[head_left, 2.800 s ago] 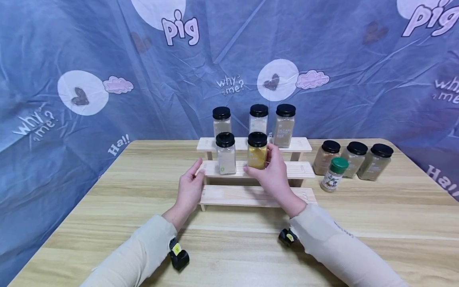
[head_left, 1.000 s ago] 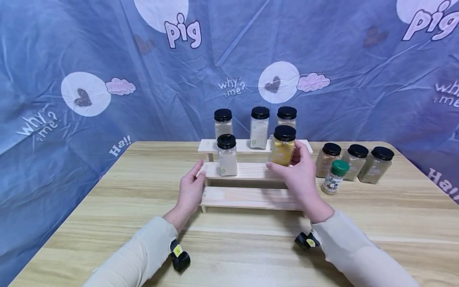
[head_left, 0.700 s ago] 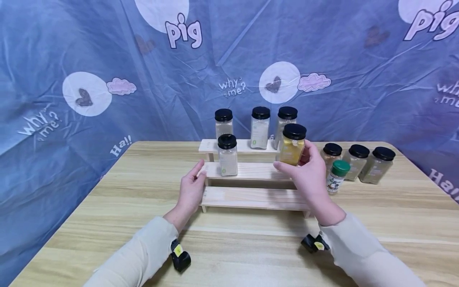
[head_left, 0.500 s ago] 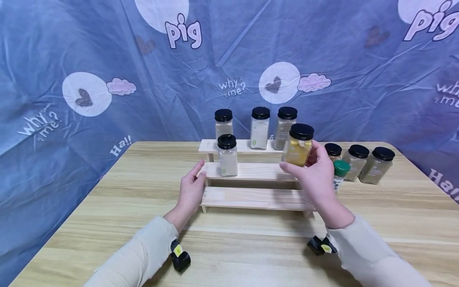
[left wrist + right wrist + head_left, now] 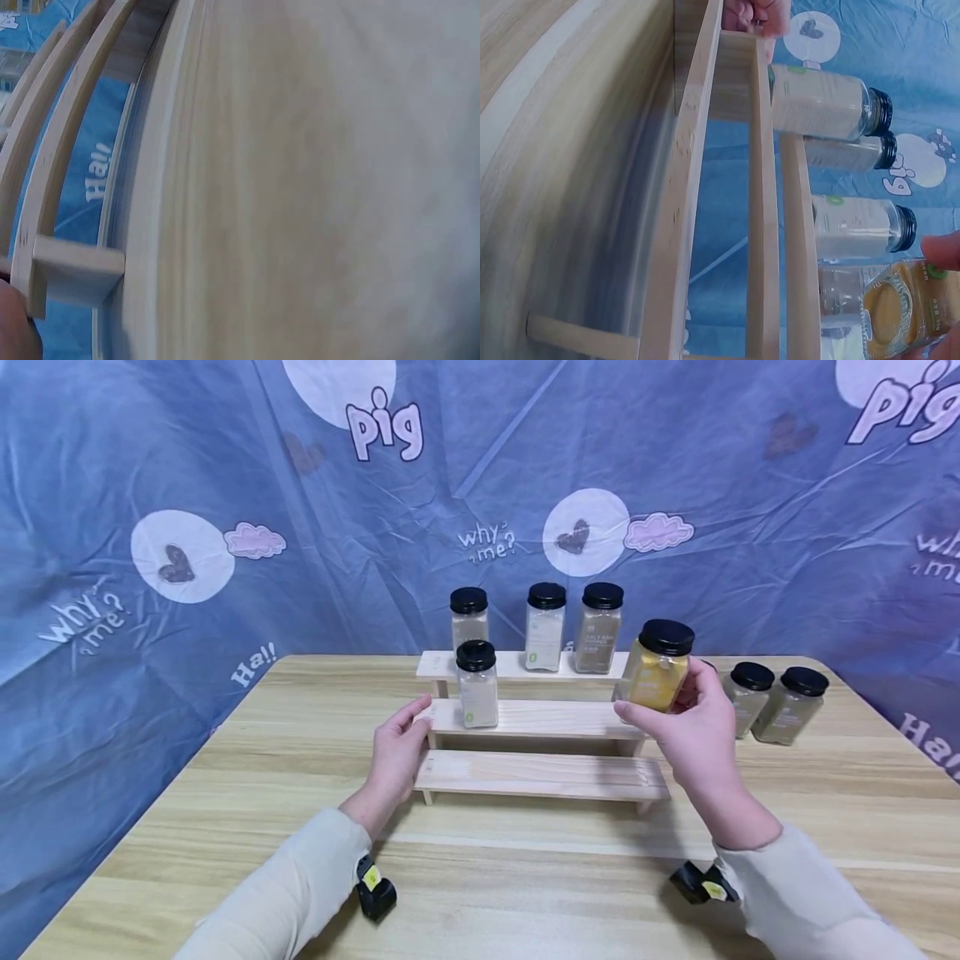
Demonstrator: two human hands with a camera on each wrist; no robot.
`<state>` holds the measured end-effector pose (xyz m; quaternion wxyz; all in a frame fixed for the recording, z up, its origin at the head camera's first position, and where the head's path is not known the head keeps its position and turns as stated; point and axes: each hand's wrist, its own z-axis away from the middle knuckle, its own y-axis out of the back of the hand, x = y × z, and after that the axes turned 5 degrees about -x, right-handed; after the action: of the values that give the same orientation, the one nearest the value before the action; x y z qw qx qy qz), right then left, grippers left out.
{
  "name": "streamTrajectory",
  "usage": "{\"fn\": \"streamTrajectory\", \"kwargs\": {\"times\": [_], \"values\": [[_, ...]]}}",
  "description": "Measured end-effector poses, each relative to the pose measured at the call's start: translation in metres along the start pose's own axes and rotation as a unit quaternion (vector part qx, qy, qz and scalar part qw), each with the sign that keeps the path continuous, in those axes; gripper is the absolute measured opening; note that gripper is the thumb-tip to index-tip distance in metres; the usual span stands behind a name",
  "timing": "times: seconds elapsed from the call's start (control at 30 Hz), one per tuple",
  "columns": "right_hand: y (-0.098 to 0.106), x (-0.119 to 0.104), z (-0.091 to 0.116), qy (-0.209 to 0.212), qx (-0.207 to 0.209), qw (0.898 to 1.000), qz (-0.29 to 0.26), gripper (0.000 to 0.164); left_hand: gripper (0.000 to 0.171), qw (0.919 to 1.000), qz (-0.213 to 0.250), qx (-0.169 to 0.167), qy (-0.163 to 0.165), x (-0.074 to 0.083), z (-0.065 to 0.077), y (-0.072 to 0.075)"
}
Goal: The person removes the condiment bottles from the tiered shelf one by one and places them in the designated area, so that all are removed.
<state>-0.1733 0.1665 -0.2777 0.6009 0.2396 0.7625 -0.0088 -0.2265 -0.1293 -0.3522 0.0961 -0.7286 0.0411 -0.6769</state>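
My right hand (image 5: 701, 743) grips a spice jar (image 5: 654, 681) of yellow powder with a black lid, thumb on its near side and fingers behind. The jar is slightly tilted and overlaps the right end of a three-tier wooden rack (image 5: 540, 770). At the rack's left end my left hand (image 5: 397, 747) holds the middle shelf; a bit of it shows in the left wrist view. One pale jar (image 5: 477, 693) stands on the middle tier's left. Along the top tier are a jar (image 5: 469, 625) at left, a white-filled jar (image 5: 544, 635) and a brownish salt-and-pepper jar (image 5: 598, 639).
Two black-lidded jars (image 5: 746, 702) (image 5: 787, 710) stand on the wooden table (image 5: 525, 877) right of the rack, partly behind my right hand. A blue printed cloth (image 5: 337, 568) hangs behind the table.
The yellow jar has left the middle tier in my right hand and moved rightward to the rack's end. That hand now covers the green-capped shaker. My left hand has stayed put.
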Motion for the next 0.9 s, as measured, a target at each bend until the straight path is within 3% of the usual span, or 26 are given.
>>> {"fn": "streamTrajectory", "kwargs": {"times": [0.3, 0.53, 0.9], "values": [[0.011, 0.005, -0.003, -0.015, 0.019, 1.000, -0.005, 0.066, 0.039, 1.0000, -0.002, -0.006, 0.005, 0.001, -0.005, 0.006], [0.025, 0.007, -0.005, -0.031, 0.034, 0.999, 0.024, 0.057, 0.039, 1.0000, 0.003, -0.004, 0.000, 0.001, -0.005, 0.005], [0.051, 0.012, -0.005, -0.033, 0.021, 0.996, 0.076, 0.053, 0.040, 1.0000, -0.002, -0.008, 0.001, 0.001, -0.006, 0.005]]}}
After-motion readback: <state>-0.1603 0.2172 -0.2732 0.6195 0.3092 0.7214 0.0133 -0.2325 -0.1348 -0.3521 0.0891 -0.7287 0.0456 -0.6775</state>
